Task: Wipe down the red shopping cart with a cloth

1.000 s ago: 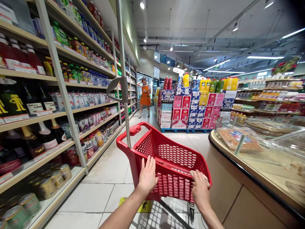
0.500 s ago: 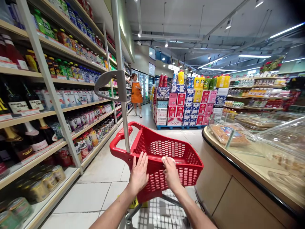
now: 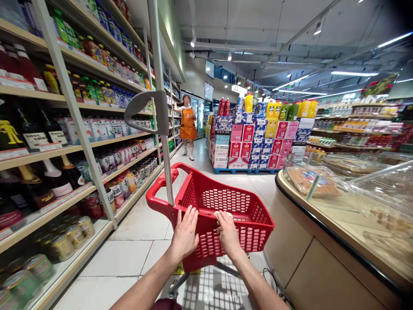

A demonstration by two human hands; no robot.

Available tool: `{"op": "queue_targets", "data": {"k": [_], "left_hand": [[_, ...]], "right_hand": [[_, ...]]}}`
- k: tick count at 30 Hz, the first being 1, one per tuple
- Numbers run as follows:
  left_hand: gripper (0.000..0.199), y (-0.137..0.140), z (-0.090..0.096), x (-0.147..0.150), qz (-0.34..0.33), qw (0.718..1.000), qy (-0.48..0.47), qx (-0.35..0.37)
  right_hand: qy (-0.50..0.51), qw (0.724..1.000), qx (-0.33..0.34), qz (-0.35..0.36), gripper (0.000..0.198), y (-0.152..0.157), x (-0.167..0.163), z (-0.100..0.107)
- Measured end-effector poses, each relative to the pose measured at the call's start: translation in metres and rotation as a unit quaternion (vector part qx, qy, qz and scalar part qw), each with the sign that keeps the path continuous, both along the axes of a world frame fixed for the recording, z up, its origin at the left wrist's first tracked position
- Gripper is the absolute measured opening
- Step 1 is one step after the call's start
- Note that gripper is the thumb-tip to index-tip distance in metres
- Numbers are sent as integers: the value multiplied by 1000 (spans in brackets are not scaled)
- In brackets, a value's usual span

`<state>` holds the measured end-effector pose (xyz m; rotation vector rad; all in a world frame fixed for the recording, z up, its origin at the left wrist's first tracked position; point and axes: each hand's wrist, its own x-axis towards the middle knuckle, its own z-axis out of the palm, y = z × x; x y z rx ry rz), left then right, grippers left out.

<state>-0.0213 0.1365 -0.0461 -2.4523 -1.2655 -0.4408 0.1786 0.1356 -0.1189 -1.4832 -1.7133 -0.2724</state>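
Note:
A red plastic shopping cart (image 3: 258,211) stands side-on before me, its perforated basket tilted toward the right. My left hand (image 3: 185,232) rests flat against the near side of the basket, fingers stretched out. On the near rim, my right hand (image 3: 227,230) is closed round a white cloth (image 3: 222,214), pressing it to the edge; most of the cloth is hidden under the fingers. From the cart's handle end rises a metal pole (image 3: 167,168) with a grey loop-shaped holder (image 3: 146,113).
Drink shelves (image 3: 106,142) line the left side. A glass-topped food counter (image 3: 306,241) curves along the right. Stacked drink cartons (image 3: 248,142) stand ahead on blue pallets. A person in an orange apron (image 3: 188,123) is in the aisle beyond the cart.
My right hand has slid the cloth slightly left along the rim. My left hand stays on the basket's side. The view has shifted a little, and the person in the apron has shifted stance.

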Motion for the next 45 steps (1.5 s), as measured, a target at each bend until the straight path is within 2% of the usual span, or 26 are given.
{"op": "queue_targets", "data": {"k": [3,5,8,10,12,14,16,18,21,23,27,29,31,35,37,38,41,45], "left_hand": [[69,-9,1,-7,-5,1000,8,0],[70,-16,2,-9,-2,1000,11,-5],[70,-23,1,-9,3,1000,5,-6],[68,-26,0,-9,-2,1000,-3,-2],[67,-28,-2,-11,-10,1000,-11,1],[67,-29,-3,-13,-18,1000,-20,2],[66,-29,-5,-15,-19,999,-30,3],[65,-30,-7,-16,-16,999,-36,7],[64,-28,-7,-17,-13,999,-33,18],[63,-27,-7,-19,-19,999,-24,23],[64,-27,-4,-24,-54,998,-1,32],[64,-29,-3,-26,-66,997,-3,47],[64,-31,-2,-29,-44,996,-29,73],[64,-32,2,-43,33,988,-83,125],[65,-32,3,-53,51,986,-89,131],[65,-32,2,-57,57,986,-91,130],[66,-34,-1,-65,62,987,-92,117],[64,-39,-3,-50,42,989,-88,108]], "right_hand": [[33,998,3,-56,52,-12,4,0],[56,995,8,-78,53,-18,-4,1],[49,998,18,-19,62,-24,-31,4],[28,999,12,15,65,-28,-34,3],[22,1000,-3,-4,64,-34,-15,-1],[35,997,-13,-63,61,-40,12,-6],[54,992,-17,-110,60,-44,24,-8],[55,994,-16,-94,60,-42,12,-7],[26,1000,-8,-4,65,-34,-24,-1],[8,1000,0,28,67,-31,-30,0],[43,998,17,-48,62,-35,0,-5],[65,996,14,-61,60,-36,-1,-3],[71,997,7,-19,59,-34,-28,8],[86,993,24,80,58,-23,-117,47],[84,989,42,111,57,-18,-142,62],[74,988,50,123,56,-17,-144,65],[35,991,53,118,56,-19,-111,55],[30,999,35,0,55,-30,-47,28]]}}
